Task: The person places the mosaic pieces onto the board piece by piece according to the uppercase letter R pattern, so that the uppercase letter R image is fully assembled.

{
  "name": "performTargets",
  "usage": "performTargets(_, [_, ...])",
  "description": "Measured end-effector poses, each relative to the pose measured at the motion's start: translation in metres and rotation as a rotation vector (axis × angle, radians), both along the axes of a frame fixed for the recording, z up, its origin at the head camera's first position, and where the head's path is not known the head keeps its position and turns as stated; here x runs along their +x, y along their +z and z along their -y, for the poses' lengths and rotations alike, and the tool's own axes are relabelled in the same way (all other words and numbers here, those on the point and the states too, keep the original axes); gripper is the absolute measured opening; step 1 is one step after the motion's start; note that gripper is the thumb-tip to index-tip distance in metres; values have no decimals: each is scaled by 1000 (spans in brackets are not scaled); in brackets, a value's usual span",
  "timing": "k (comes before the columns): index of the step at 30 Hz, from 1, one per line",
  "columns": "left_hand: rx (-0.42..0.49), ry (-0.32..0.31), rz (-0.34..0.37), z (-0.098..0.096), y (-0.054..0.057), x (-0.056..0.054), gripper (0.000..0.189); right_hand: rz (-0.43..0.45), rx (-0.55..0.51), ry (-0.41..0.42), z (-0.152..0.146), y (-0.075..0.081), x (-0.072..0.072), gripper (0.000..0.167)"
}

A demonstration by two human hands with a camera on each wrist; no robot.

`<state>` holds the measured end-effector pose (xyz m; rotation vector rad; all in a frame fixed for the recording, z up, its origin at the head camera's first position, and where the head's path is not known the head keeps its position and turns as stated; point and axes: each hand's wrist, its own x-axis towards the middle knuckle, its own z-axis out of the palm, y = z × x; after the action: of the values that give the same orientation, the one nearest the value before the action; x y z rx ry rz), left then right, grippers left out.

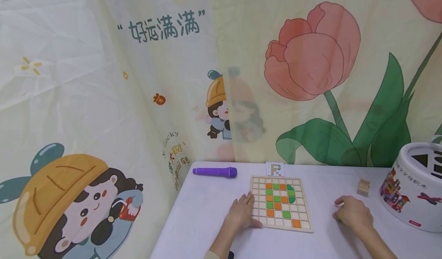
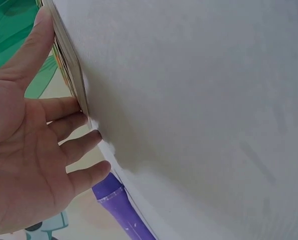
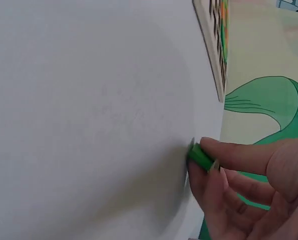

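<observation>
A square wooden grid board [image 1: 283, 227] lies on the white table, bearing orange and green pieces in a P-like pattern with a diagonal leg. My left hand [image 1: 240, 212] rests against its left edge, fingers spread and fairly straight. In the left wrist view, the thumb and some fingertips of the hand [image 2: 33, 145] touch the board's side [image 2: 71, 67]. To the right of the board, my right hand [image 1: 354, 213] is close above the table. The right wrist view shows that hand [image 3: 249, 185] pinching a small green block [image 3: 201, 158] between thumb and fingers; its full shape is partly hidden.
Behind the board lies a small pattern card [image 1: 274, 169]. A purple stick-shaped object [image 1: 215, 172] is at the back left. Small wooden blocks [image 1: 363, 187] stand right of the board, beside a white bucket [image 1: 411, 192] with cut-out holes in its lid. Printed curtains hang behind the table.
</observation>
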<state>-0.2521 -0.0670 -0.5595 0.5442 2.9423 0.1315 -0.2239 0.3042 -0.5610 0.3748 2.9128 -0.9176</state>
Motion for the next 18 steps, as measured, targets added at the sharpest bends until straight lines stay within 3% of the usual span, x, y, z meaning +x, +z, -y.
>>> performTargets(7, [8,11,12,1,2,0,112,-161,-139,80,13,1,-5,34])
performTargets(18, [9,6,11,1,0,-1,111,-192,-274,120,52,4,-13,45])
